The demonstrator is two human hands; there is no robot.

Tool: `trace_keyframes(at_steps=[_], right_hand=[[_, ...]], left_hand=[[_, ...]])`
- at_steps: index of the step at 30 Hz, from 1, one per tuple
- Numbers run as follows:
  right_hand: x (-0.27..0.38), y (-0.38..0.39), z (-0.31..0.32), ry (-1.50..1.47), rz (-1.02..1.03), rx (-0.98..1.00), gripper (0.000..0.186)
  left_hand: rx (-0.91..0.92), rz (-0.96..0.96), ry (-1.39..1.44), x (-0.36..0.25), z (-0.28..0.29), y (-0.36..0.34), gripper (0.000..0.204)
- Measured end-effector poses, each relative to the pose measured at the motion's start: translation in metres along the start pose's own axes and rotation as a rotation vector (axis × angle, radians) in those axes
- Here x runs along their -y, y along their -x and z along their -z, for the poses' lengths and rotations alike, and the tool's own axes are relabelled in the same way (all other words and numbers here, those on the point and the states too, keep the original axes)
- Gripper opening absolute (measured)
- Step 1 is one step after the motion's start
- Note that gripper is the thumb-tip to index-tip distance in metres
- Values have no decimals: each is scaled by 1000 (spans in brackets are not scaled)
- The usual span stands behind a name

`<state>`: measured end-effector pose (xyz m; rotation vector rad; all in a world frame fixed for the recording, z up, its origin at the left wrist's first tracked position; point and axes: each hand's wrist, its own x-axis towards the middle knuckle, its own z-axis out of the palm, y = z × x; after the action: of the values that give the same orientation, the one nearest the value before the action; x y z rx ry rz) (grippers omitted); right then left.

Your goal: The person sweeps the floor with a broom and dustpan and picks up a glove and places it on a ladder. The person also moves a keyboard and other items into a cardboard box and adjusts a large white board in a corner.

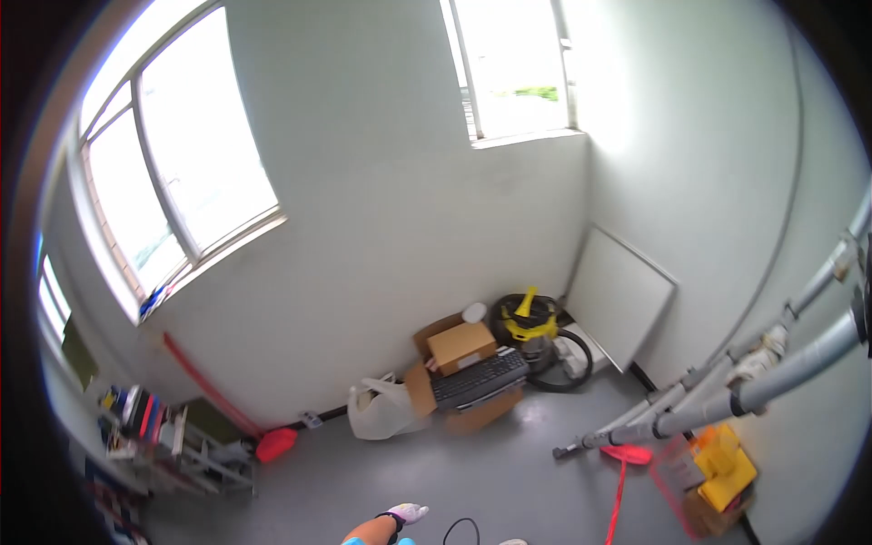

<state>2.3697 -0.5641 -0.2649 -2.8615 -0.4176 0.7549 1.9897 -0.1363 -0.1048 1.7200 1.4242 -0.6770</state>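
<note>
1. A grey floor (363, 481) in the corner of a pale-walled room, seen from above, with bright windows (204, 118) on the left and at the top.
2. At the lower edge, a bare forearm (368, 531) reaches in, ending in the person's left hand (410, 514), which is whitish, as if gloved, with a dark band (395, 520) at the wrist. The hand is small and blurred, so whether its grip is spread or pressed together cannot be told.
3. Just right of that hand, apart from it, stands a thin black loop (461, 520) (perhaps a cable), the thing nearest the hand. The right hand is out of view; its grip cannot be told.
4. Farther right, a red pole (617, 504) runs from the lower edge up to a red head (629, 453). Beside it are a pinkish bin (673, 468) with yellow things (727, 486), and long metal tubes (772, 388) slanting above.
5. Along the far wall, left to right: a red scoop (276, 445), a white bag (381, 416), an open carton (421, 391) with a black keyboard (486, 374) and a brown box (461, 347), a yellow-and-black vacuum cleaner (531, 329), and a leaning white board (622, 295).
6. At far left, a cluttered rack (213, 460).
</note>
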Motion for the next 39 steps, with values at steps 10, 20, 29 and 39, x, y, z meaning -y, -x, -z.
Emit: trace_keyframes(at_steps=[10, 20, 29, 39], right_hand=[[-43, 165, 191, 346, -85, 114, 38], [-61, 296, 323, 462, -272, 31, 38], [-70, 199, 182, 64, -134, 90, 33], [-331, 308, 196, -110, -518, 348, 52]], left_hand=[[3, -58, 102, 14, 12, -27, 54], [185, -131, 210, -40, -14, -74, 52], [203, -328, 122, -74, -38, -107, 59], [212, -253, 69, -139, -155, -15, 59]])
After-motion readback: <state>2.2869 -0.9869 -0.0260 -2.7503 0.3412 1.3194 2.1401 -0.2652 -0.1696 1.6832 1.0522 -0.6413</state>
